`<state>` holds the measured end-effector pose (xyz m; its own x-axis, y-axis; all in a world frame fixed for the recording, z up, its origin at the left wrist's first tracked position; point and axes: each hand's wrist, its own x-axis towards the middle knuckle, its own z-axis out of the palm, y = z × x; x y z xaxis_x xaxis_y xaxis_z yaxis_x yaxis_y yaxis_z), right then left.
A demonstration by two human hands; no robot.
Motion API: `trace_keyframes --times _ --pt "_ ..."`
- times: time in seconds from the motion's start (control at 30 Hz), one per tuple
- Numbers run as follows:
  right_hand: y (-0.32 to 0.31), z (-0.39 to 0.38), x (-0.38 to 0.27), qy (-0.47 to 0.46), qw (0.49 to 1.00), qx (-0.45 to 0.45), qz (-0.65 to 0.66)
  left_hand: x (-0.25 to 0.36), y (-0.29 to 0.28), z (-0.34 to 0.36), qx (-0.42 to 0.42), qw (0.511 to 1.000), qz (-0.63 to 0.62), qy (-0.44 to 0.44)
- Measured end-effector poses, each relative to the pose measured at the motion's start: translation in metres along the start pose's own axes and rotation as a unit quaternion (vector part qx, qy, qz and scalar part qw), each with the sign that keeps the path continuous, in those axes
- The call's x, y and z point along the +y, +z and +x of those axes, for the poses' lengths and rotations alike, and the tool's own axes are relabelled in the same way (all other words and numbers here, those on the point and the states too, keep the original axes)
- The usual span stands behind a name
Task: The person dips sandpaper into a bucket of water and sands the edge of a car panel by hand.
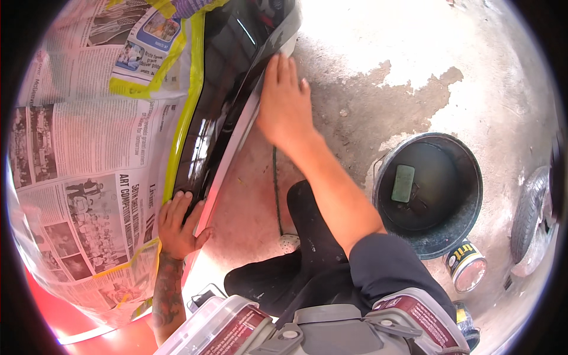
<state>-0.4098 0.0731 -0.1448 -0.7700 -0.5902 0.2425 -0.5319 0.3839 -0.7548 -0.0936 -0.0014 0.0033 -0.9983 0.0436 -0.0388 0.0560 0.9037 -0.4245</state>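
A glossy dark panel with a pale lower edge (223,83) runs diagonally beside newspaper masking (89,148) bordered by yellow tape (191,77). My right hand (285,103) rests on the upper part of the panel's outer edge, fingers stretched out; what lies under the fingertips is hidden. Lower down, my left hand (182,222) touches the dark panel next to the tape with its fingers spread, and I see nothing held in it.
A black bucket (449,189) with water and a green block (403,183) stands at right, beside a metal can (466,266). A tyre (523,219) lies at the far right on the concrete floor (367,100). My legs, a dark cord and respirator parts are low in view.
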Motion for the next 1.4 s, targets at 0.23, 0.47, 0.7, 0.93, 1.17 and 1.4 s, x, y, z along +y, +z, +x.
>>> trace_keyframes --times 0.23,0.47,0.7,0.93,1.17,1.4 --pt "-0.004 0.022 0.016 0.037 0.997 0.049 0.052 0.0 0.0 -0.001 -0.004 1.0 0.007 0.002" --pt "0.001 0.023 0.022 0.026 0.996 0.071 0.044 -0.001 0.001 0.0 -0.001 1.0 0.0 -0.001" --pt "0.031 0.036 0.052 0.031 0.988 0.075 0.129 0.0 0.001 0.0 0.0 1.0 0.004 0.0" --pt "0.025 0.041 0.049 0.083 0.987 0.044 0.129 0.0 0.0 0.0 -0.006 1.0 0.016 0.002" --pt "0.002 -0.008 0.002 0.032 0.996 0.059 0.066 0.0 0.001 0.001 0.005 1.0 0.006 -0.001" --pt "-0.007 -0.016 -0.011 0.021 0.998 0.066 0.004 0.0 0.0 0.0 0.001 1.0 0.005 -0.005"
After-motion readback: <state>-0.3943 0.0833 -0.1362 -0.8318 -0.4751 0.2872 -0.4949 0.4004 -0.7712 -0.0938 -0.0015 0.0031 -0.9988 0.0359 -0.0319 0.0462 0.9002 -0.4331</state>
